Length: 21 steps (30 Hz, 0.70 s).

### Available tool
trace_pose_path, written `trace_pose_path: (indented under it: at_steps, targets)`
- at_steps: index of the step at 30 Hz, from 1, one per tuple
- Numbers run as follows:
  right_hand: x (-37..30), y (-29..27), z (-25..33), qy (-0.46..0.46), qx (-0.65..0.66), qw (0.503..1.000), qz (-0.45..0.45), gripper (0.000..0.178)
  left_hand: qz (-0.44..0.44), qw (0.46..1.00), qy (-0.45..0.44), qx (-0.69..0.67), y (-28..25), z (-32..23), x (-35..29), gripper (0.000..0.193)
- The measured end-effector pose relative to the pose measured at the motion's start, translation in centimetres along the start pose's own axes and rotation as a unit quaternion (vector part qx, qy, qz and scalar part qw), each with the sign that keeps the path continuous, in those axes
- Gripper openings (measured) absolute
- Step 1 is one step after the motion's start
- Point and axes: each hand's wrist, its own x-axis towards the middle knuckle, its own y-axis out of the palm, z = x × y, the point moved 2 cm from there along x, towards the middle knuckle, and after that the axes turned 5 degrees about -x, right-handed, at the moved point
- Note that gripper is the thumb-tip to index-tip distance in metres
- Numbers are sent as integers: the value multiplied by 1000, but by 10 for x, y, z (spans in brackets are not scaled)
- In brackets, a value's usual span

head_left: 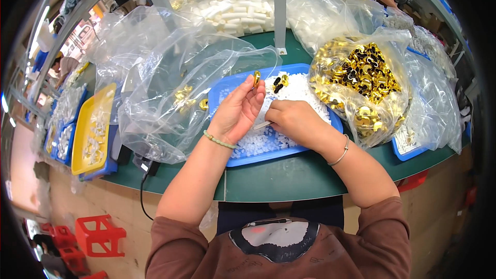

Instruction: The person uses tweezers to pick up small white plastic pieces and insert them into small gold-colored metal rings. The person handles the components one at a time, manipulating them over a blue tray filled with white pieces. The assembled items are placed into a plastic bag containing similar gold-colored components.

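Observation:
My left hand (238, 109) is raised palm up over a blue tray (232, 162), pinching a small shiny gold part (257, 79) between thumb and fingertips. My right hand (299, 123) is closed low over the tray's middle. From its fingers a thin silvery tool (262, 125), perhaps tweezers, points left; its tip is hard to make out. Small white plastic pieces (266, 142) cover much of the tray. Beyond my fingers, a few loose gold parts (280, 82) lie among them.
A clear bag of gold parts (369, 77) stands right of the tray. Crumpled clear plastic bags (155, 98) spread over the left. White cylinders (237, 13) fill a bag at the back, behind a grey post (280, 10). A yellow tray (93, 129) sits at the far left.

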Motion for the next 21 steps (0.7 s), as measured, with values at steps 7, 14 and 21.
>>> trace_pose_path:
  at_steps: [7, 14, 21]
  targets:
    - [6, -38, 1, 183, 229, 946, -139, 12, -19, 996, 6, 86, 5, 4, -3, 19]
    - [5, -32, -6, 179, 229, 941, -176, 12, -25, 987, -49, 148, 10, 12, -6, 19]
    - [7, -34, -4, 98, 185, 957, -198, 16, -24, 986, -46, 156, 6, 12, -5, 16]
